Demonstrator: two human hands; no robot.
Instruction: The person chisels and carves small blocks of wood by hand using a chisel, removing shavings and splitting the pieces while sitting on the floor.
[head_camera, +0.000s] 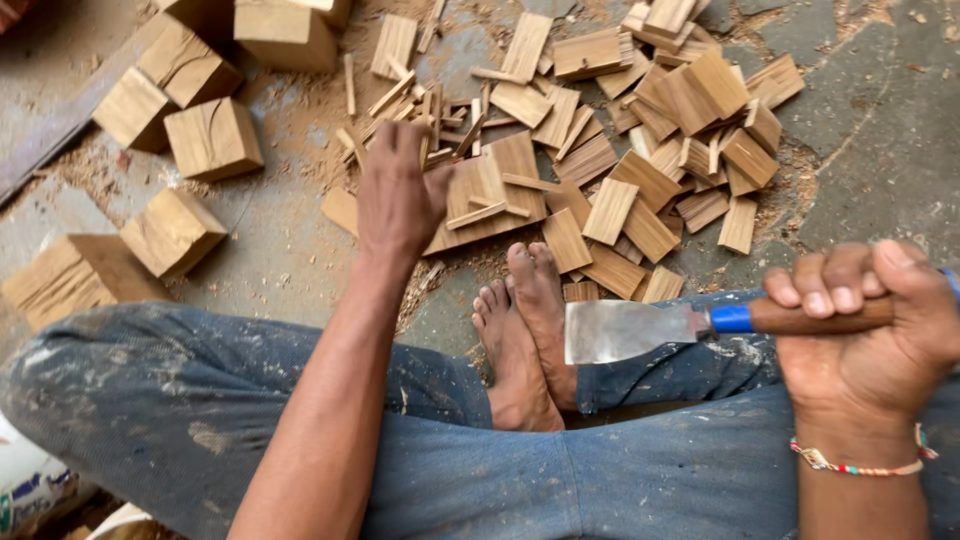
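My left hand (398, 190) reaches forward over the floor and rests on a flat wooden slab (495, 190) amid thin wood pieces, fingers curled at its edge. My right hand (868, 335) grips the wooden handle of a broad-bladed chopping knife (622, 330), its blade pointing left above my crossed legs. My bare feet (525, 330) lie crossed just under the blade, close to the slab.
A heap of thin split wood slats (650, 120) spreads across the stone floor ahead. Chunky wood blocks (213, 138) lie at the upper left, with a larger block (75, 280) at left. Sawdust and splinters cover the floor. My jeans (200, 400) fill the bottom.
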